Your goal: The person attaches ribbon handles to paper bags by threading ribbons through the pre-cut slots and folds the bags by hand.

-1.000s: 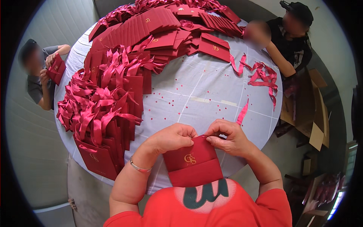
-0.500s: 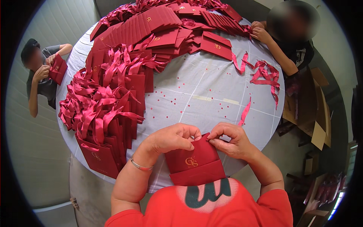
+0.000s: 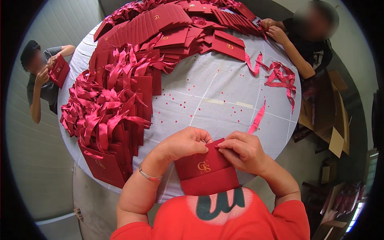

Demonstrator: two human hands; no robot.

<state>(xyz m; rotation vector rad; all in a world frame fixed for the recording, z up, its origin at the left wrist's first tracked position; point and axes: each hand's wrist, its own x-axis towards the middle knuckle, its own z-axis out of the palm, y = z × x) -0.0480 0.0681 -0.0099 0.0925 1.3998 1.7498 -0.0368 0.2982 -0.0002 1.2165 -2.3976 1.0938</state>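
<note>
A dark red paper gift bag (image 3: 206, 170) with a gold emblem lies against the table edge in front of me, its lower part folded across. My left hand (image 3: 189, 141) is closed at the bag's top edge, thumb on the front and fingers partly hidden behind. At the top right corner, my right hand (image 3: 243, 150) pinches the bag's edge between thumb and fingers; whether a ribbon end is in that pinch is too small to tell. Just beyond the right hand lies a loose red satin ribbon (image 3: 258, 117).
Bags with ribbon handles (image 3: 106, 110) crowd the table's left side. Flat bags (image 3: 148, 26) overlap along the far side. More loose ribbons (image 3: 280, 76) and small red dots lie on the grey tablecloth (image 3: 192, 104). Co-workers handle bags at left and far right. Cardboard boxes (image 3: 336, 120) stand at right.
My right hand has turned over and drawn slightly inward at the bag's corner, its fingers closer together. My left hand has shifted up slightly along the top edge.
</note>
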